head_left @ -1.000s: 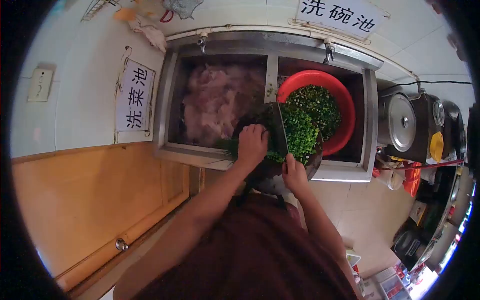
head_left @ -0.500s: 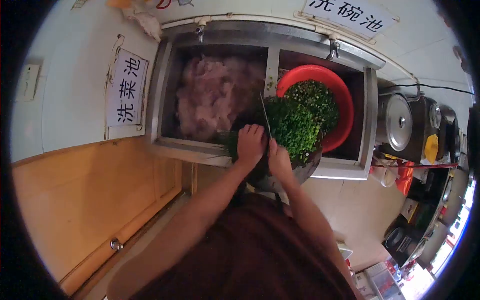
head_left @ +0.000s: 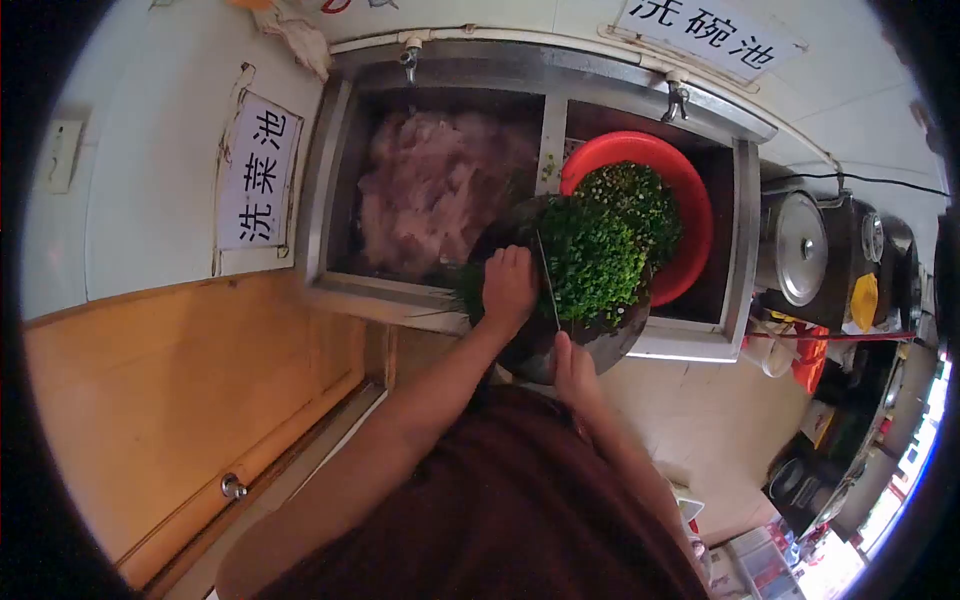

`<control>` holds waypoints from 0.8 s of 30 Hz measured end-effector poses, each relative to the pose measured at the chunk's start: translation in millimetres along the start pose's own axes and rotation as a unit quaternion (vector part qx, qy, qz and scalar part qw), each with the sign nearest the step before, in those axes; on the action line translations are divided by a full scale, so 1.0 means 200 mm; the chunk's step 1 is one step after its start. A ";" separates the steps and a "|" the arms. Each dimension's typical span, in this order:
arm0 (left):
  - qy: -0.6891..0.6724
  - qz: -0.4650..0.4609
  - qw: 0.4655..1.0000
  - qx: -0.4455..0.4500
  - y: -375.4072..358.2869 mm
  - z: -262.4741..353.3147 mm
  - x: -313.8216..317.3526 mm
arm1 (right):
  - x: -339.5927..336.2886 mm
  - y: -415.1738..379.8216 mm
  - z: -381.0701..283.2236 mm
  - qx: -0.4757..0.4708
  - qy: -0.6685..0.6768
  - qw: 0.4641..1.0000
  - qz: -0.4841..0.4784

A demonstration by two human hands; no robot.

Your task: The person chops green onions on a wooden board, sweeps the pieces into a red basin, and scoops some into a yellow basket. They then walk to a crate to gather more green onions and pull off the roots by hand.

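With 12 at the top of the view and clock positions read from the board [head_left: 610,345], the sink [head_left: 744,240] has a basin at 10 o'clock and another at 1. The 10 o'clock basin [head_left: 480,101] holds a broad heap of pale pink meat [head_left: 430,195]. The 1 o'clock basin [head_left: 724,200] holds a red bowl [head_left: 695,250], and in the bowl lie dark chopped greens [head_left: 645,195] flecked with white. The round board overlaps the sink's near rim and the bowl's 7 o'clock edge. On it sits a brighter heap of cut greens [head_left: 605,260]; where this heap ends and the bowl's greens begin is hard to tell. The knife [head_left: 549,275] is over the board, at the heap's 9 o'clock side, its blade seen almost edge-on. Its long axis runs nearly from 12 to 6, the tip aimed just short of 12 and the handle just short of 6. The right hand [head_left: 574,368] is wrapped round the handle. The left hand [head_left: 510,285], at 9 o'clock from the blade and near it, has its fingers bent down over uncut stalks [head_left: 467,290], whose thin ends stick out toward 9 o'clock over the rim. Whether the blade touches the board cannot be told. A few green scraps [head_left: 549,167] dot the divider [head_left: 553,130] between the basins.
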State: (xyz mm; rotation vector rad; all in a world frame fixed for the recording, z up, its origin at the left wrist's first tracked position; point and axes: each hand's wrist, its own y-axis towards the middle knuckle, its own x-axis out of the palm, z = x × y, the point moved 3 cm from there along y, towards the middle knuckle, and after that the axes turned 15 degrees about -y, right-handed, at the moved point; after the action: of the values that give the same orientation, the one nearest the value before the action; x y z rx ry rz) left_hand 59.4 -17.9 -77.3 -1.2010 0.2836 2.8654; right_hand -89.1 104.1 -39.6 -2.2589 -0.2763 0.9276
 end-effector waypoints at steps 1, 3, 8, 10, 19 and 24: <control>0.016 -0.004 1.000 0.012 0.01 -0.01 0.02 | 0.03 0.09 -0.01 -0.003 -0.001 1.000 0.000; 0.031 -0.016 0.999 0.024 0.00 0.00 0.03 | 0.00 0.24 -0.10 -0.044 0.019 0.999 0.026; 0.037 -0.047 0.998 -0.011 0.03 0.04 -0.01 | -0.04 0.49 -0.21 -0.056 0.065 0.996 0.016; 0.008 -0.032 0.999 0.004 0.05 0.07 -0.08 | -0.11 0.36 -0.19 -0.036 0.091 0.995 0.013; -0.022 0.033 0.999 0.027 -0.03 0.01 -0.09 | -0.03 -0.02 0.00 -0.019 -0.017 0.999 -0.020; 0.015 -0.002 0.999 0.033 -0.03 -0.03 -0.03 | 0.12 0.12 -0.11 -0.079 -0.049 0.985 0.142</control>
State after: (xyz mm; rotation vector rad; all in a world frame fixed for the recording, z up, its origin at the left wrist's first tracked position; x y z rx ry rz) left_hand 68.7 -12.4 -78.3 -1.2330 0.3734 2.8127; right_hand -58.0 85.0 -56.2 -2.4445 -0.0738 1.2046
